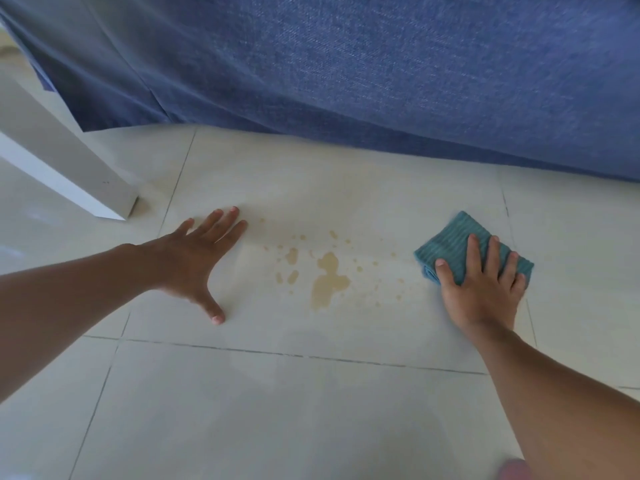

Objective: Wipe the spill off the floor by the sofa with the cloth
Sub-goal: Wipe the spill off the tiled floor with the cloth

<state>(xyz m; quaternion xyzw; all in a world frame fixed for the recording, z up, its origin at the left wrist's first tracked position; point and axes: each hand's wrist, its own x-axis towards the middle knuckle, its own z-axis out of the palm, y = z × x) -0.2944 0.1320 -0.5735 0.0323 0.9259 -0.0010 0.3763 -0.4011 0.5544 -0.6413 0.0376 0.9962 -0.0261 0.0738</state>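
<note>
A tan spill (327, 277) lies on the pale floor tiles (277, 410), one larger puddle ringed by several small drops. A folded teal cloth (453, 242) rests on the floor to the right of the spill. My right hand (483, 289) lies flat on the cloth's near half, fingers spread over it and thumb against its left edge. Left of the spill, my left hand (194, 261) is pressed flat on the tile with fingers apart and nothing in it. The blue fabric sofa (346, 64) fills the far side, just beyond the spill.
A white furniture leg (69, 168) stands on the floor at the far left, close to my left hand's fingertips. Dark grout lines cross the tiles. A blurred pinkish shape shows at the bottom right edge.
</note>
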